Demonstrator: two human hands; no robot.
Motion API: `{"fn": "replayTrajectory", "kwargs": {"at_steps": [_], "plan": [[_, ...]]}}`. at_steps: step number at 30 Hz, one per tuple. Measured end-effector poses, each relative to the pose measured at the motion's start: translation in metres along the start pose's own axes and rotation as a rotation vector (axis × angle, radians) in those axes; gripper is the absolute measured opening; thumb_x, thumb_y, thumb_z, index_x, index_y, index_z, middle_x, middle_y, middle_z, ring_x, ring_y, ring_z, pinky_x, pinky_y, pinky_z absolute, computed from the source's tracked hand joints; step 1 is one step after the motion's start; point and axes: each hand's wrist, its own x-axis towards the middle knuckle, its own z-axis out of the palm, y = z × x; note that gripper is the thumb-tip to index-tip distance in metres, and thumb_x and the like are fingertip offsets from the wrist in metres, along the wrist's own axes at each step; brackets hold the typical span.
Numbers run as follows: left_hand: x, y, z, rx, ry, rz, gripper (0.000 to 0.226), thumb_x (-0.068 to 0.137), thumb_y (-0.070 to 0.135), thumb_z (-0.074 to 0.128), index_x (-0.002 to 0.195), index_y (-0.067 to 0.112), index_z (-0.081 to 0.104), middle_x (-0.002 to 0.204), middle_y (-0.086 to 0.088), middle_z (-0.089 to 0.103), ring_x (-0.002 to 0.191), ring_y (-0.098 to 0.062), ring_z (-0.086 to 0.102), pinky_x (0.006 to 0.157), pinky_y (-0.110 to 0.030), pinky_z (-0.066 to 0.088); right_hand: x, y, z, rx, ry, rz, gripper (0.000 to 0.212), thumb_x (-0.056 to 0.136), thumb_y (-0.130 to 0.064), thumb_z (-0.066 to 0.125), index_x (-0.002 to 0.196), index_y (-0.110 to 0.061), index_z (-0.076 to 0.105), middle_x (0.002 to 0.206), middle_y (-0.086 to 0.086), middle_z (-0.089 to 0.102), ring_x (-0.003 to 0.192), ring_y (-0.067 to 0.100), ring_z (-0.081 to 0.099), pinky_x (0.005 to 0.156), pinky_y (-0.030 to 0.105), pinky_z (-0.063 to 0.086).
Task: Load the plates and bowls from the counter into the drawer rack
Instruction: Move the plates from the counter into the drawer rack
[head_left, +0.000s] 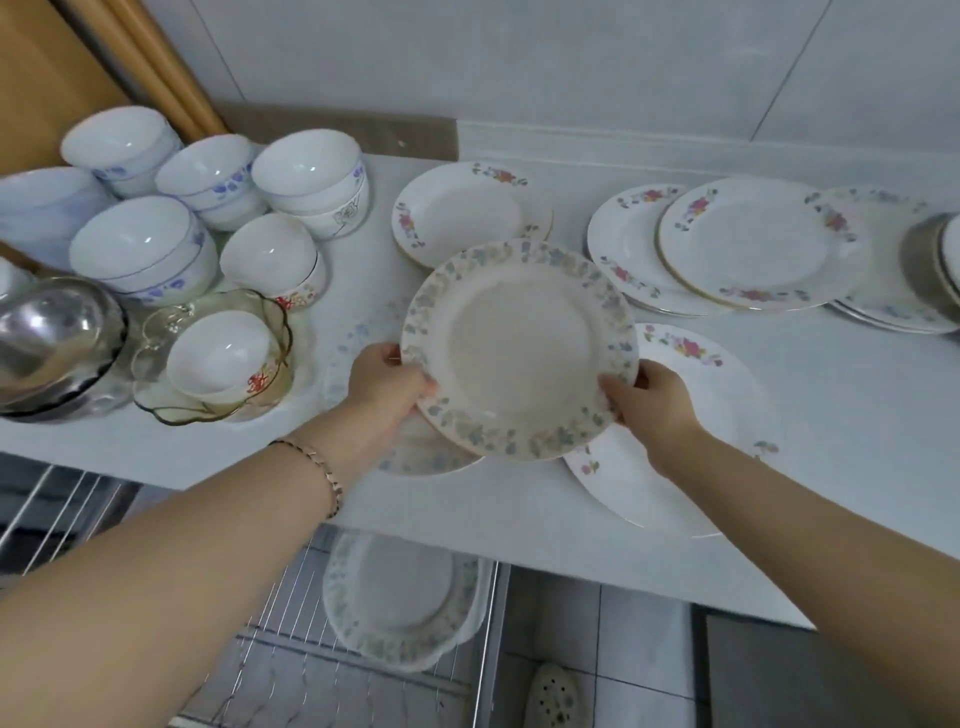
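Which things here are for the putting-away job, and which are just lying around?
For the job: leaf-rimmed plate held by left hand and right hand; flowered plates; bowls; drawer rack; plate already racked.
Just there: slipper on the floor; bracelet; wooden panel.

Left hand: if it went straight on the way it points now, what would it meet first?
The left hand has its grip on the leaf-rimmed plate, which lies straight ahead. Past it, probably the overlapping rose plates further back, though heights are unclear.
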Motion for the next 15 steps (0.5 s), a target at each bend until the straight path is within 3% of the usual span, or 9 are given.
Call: {"fn": "replayTrajectory", "kwargs": {"at_steps": [2, 6, 11, 13, 15], "plan": [[-0.022, -0.015, -0.018, 0.001, -0.102, -0.025, 0.036, 0.072, -0.015, 0.064, 0.097, 0.01, 0.053, 0.085, -0.001, 0.061, 0.083, -0.024, 0.063, 0.049, -0.026, 0.056, -0.028, 0.006, -0.006, -0.039, -0.012, -0.076, 0.004, 0.088, -0.013, 0.057, 0.088, -0.012, 0.061, 0.078, 0.001, 0.061, 0.071, 0.018, 0.056, 0.068, 0.03, 0.051], [-0.061, -0.058, -0.061, -0.016, -0.258, -0.111, 0.059, 0.068, -0.017, 0.068, 0.113, 0.013, 0.045, 0.101, -0.003, 0.058, 0.092, -0.025, 0.063, 0.056, -0.03, 0.057, -0.099, 0.021, -0.003, -0.074, -0.053, -0.124, 0.017, 0.089, -0.013, 0.057, 0.08, -0.027, 0.056, 0.081, -0.005, 0.064, 0.072, 0.011, 0.059, 0.062, 0.022, 0.047], [-0.107, -0.125, -0.117, 0.13, -0.358, -0.119, 0.06, 0.068, -0.017, 0.066, 0.11, 0.018, 0.041, 0.101, 0.0, 0.059, 0.084, -0.012, 0.058, 0.042, -0.015, 0.051, -0.195, 0.059, 0.029, -0.137, -0.009, -0.086, 0.01, 0.088, -0.009, 0.059, 0.093, -0.016, 0.061, 0.08, -0.004, 0.066, 0.071, 0.012, 0.061, 0.063, 0.024, 0.049], [-0.12, -0.151, -0.14, 0.166, -0.421, -0.144, 0.057, 0.069, -0.016, 0.066, 0.107, 0.02, 0.042, 0.101, 0.003, 0.059, 0.086, -0.01, 0.058, 0.044, -0.015, 0.051, -0.232, 0.073, 0.046, -0.154, 0.002, -0.062, 0.016, 0.087, -0.008, 0.06, 0.087, -0.024, 0.062, 0.077, -0.01, 0.067, 0.068, 0.005, 0.063, 0.064, 0.022, 0.052], [-0.129, -0.176, -0.164, 0.211, -0.467, -0.197, 0.047, 0.071, -0.014, 0.066, 0.089, 0.024, 0.046, 0.092, 0.008, 0.059, 0.08, -0.006, 0.057, 0.045, -0.014, 0.05, -0.263, 0.089, 0.066, -0.121, -0.002, -0.011, 0.027, 0.086, -0.006, 0.06, 0.08, -0.033, 0.061, 0.074, -0.016, 0.067, 0.06, -0.003, 0.066, 0.056, 0.012, 0.053]]}}
